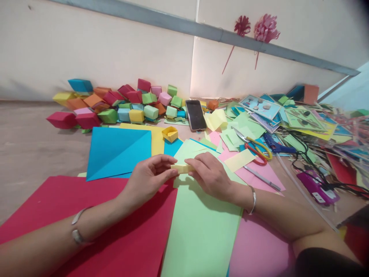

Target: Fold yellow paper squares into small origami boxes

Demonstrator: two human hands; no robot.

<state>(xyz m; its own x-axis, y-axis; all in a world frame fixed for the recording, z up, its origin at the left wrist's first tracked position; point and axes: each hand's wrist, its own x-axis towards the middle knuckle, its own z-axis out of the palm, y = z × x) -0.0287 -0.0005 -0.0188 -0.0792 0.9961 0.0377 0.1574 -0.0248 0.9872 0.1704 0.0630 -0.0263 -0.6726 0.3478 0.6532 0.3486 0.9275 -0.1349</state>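
Note:
Between my two hands is a small folded strip of pale yellow paper (182, 169), held just above a light green sheet (206, 227). My left hand (150, 175) pinches its left end between thumb and fingers. At the other end, my right hand (211, 175) has its fingertips closed on the strip. A red sheet (115, 223) lies under my left forearm, and a pink sheet (259, 246) is below my right one. Just beyond my hands sits a small open yellow paper box (170, 134), beside a large blue sheet (118, 150).
Many coloured paper boxes (132, 100) are heaped along the wall, with a phone (196, 115) at their right. Scissors (253, 146), a paper knife (262, 178), a blue glue gun (278, 145) and a purple power strip (317, 187) lie to the right among paper scraps.

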